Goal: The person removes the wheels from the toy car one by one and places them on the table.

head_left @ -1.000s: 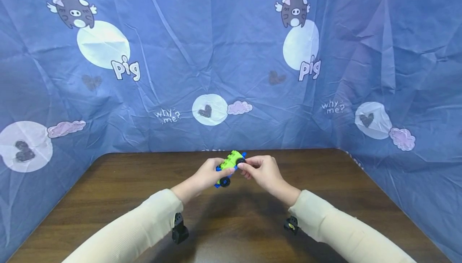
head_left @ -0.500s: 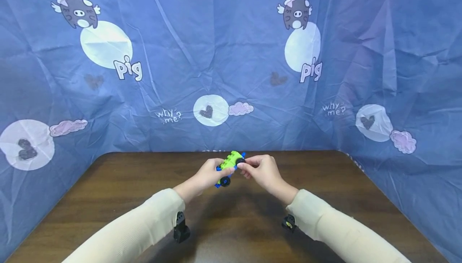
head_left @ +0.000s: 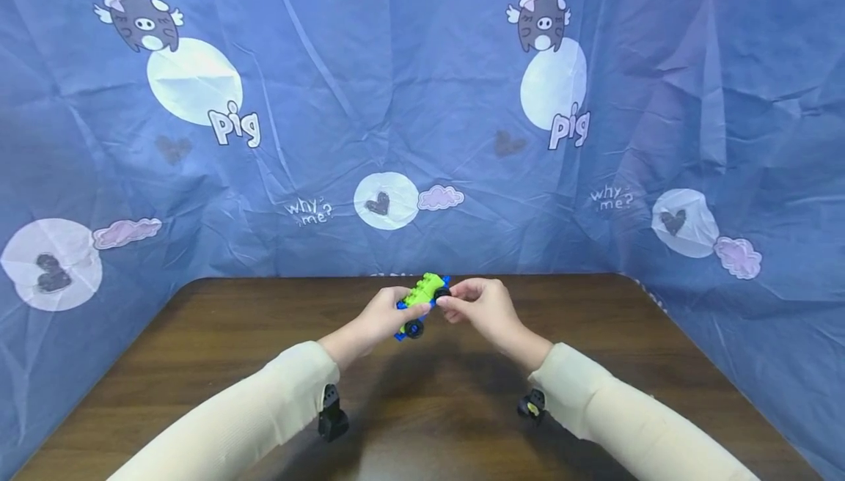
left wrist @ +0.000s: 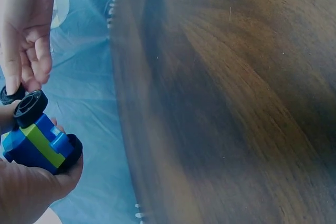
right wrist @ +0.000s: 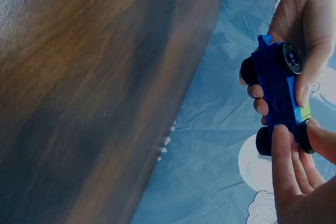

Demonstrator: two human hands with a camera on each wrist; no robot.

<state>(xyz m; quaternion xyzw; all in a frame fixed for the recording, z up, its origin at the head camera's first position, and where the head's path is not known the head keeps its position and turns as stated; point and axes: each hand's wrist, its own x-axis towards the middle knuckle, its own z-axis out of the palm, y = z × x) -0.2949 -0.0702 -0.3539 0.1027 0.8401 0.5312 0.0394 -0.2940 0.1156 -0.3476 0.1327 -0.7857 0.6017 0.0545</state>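
Soft shadows are cast on the surface (head_left: 436,408); corner glare is recorded in the dimmer right wrist view.

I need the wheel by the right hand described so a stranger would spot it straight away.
Above the brown wooden table, the left hand holds a lime-green and blue toy car. In the head view, find the black wheel toward the car's far end. Unlike the nearer wheel, which sits apart from the right hand, this one touches that hand.
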